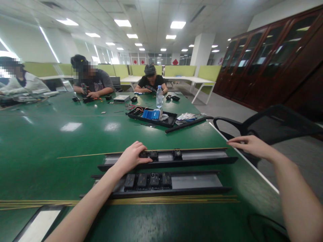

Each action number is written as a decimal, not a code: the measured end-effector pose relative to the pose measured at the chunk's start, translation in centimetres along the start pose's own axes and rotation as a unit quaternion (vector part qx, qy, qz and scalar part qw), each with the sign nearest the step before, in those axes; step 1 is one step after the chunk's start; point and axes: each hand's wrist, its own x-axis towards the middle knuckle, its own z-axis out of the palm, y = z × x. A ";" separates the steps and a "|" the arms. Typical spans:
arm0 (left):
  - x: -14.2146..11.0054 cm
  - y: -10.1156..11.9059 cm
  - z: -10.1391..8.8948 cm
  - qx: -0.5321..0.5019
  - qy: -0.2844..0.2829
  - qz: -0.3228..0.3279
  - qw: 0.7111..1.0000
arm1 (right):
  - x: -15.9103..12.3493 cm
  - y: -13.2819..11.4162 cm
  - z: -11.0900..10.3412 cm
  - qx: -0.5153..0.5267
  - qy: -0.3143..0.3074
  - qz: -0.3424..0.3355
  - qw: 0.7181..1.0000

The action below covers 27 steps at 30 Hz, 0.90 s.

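Observation:
My left hand [132, 155] is closed around a small black block [143, 154] in the farther black metal channel [202, 156], fingers over its far side and thumb on the near side. Next to it in that channel sit two more black blocks, one by my thumb and another [177, 154] farther right. A thin brass-coloured rod [83, 156] lies along the channel's far edge and sticks out to the left. Near the rod's right end hovers my right hand [248, 145], thumb and forefinger pinched together; whether they touch the rod is unclear.
A nearer channel [196, 180] holds several black blocks, with several brass rods [176, 200] in front. Beyond are a black tray [169, 120], a bottle [159, 97], gloves [186, 117] and a black strip [186, 125]. A chair [275, 124] stands right; co-workers sit across.

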 end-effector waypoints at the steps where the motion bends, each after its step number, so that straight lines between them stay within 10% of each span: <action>1: 0.0 0.0 0.0 0.003 0.000 0.000 1.000 | 0.3 -0.5 0.0 0.010 -0.026 -0.018 0.999; 14: -0.1 -0.1 0.1 0.012 -0.005 -0.002 1.000 | -1.9 -13.1 9.9 0.126 -0.054 -0.322 0.937; 27: -0.1 -0.1 0.2 0.016 -0.001 0.007 1.000 | -2.9 -14.0 12.6 0.120 0.026 -0.408 0.905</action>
